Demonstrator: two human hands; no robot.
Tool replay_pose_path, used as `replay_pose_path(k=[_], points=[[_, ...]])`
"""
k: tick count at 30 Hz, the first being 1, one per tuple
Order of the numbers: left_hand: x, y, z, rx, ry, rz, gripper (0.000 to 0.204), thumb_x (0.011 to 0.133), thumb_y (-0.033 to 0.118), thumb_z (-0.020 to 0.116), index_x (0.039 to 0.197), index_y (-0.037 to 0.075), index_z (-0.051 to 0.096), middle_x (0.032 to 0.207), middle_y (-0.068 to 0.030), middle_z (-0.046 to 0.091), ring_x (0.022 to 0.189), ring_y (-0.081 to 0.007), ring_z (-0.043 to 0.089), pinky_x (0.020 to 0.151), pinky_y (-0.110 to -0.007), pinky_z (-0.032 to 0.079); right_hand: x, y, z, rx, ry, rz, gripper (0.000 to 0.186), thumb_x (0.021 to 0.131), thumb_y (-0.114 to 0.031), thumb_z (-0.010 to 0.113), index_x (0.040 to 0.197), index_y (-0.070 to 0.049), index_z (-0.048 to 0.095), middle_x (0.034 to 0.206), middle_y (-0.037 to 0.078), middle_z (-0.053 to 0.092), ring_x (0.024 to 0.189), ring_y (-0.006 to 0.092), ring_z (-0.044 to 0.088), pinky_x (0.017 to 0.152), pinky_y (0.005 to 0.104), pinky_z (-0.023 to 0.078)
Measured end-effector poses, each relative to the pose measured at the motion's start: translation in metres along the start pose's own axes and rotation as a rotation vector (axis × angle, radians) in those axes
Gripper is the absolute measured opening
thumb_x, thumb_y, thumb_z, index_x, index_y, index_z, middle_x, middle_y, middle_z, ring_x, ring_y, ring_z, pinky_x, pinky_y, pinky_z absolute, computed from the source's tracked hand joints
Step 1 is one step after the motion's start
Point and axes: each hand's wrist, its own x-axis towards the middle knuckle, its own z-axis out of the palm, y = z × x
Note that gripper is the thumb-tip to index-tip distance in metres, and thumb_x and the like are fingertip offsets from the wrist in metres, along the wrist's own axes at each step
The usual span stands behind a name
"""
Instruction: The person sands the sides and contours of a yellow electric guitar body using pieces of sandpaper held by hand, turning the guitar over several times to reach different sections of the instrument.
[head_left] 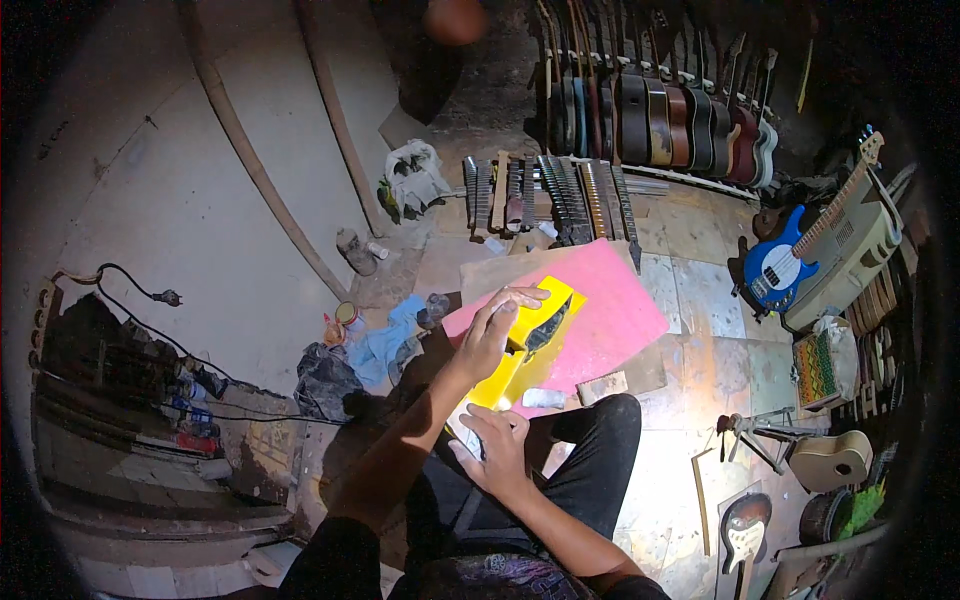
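A glossy yellow guitar body with a dark hollow in its side rests tilted across my lap and over a pink sheet. My left hand grips its upper part, fingers bent over the top. Lower down, my right hand holds the near end, thumb and fingers apart around the edge, where glare whitens the surface. My palms hide part of the yellow piece. Just right of it lie a small white roll and a pale flat block.
Guitars hang in a row at the back, with several clamps below. A blue bass leans at right, above an unfinished guitar. A black bag and blue cloth lie left. A cable with plug hangs at the wall.
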Motion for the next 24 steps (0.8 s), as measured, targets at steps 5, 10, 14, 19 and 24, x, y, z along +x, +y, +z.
replay_pose_path(k=[5,10,14,19,24], points=[[-0.009,-0.001,0.001,0.017,-0.075,0.026,0.057,0.104,0.057,0.052,0.122,0.004,0.061,0.144,-0.0212,0.058,0.141,-0.0318,0.050,0.118,-0.043,0.034,0.001,0.001,-0.009,0.125,-0.086,-0.005,0.055,0.078,0.000,0.075,0.131,-0.007,0.065,0.134,0.014,0.065,0.112,0.0349,0.061,0.099,0.0440,0.043],[-0.024,0.005,0.006,0.058,-0.212,0.048,0.084,0.078,0.072,0.077,0.124,0.003,0.062,0.145,-0.0228,0.057,0.136,-0.0337,0.055,0.113,-0.046,0.043,-0.006,0.006,-0.013,0.219,-0.293,0.002,0.066,0.077,0.002,0.070,0.142,-0.006,0.059,0.142,0.014,0.061,0.119,0.0398,0.058,0.104,0.0476,0.045],[-0.036,0.009,0.002,0.229,-0.355,0.149,0.089,0.059,0.062,0.092,0.119,0.002,0.065,0.135,-0.0215,0.064,0.122,-0.0351,0.066,0.103,-0.041,0.052,-0.007,0.009,-0.014,0.234,-0.385,0.030,0.056,0.089,-0.003,0.063,0.144,-0.011,0.057,0.138,0.017,0.063,0.114,0.0417,0.062,0.101,0.0475,0.048],[-0.050,0.029,0.009,0.367,-0.475,-0.048,0.079,0.064,0.054,0.090,0.117,0.001,0.067,0.120,-0.0186,0.072,0.109,-0.0386,0.071,0.095,-0.042,0.055,-0.008,0.016,-0.011,0.179,-0.512,0.218,0.033,0.099,-0.013,0.060,0.131,-0.014,0.067,0.123,0.021,0.068,0.109,0.0427,0.066,0.095,0.0495,0.052],[-0.045,0.023,0.013,0.242,-0.284,-0.064,0.082,0.091,0.072,0.062,0.126,-0.002,0.062,0.119,-0.0231,0.069,0.111,-0.0402,0.069,0.095,-0.044,0.053,0.017,0.014,-0.027,0.186,-0.373,0.053,0.031,0.097,-0.015,0.063,0.126,-0.007,0.070,0.120,0.023,0.068,0.107,0.0429,0.067,0.094,0.0526,0.051]])
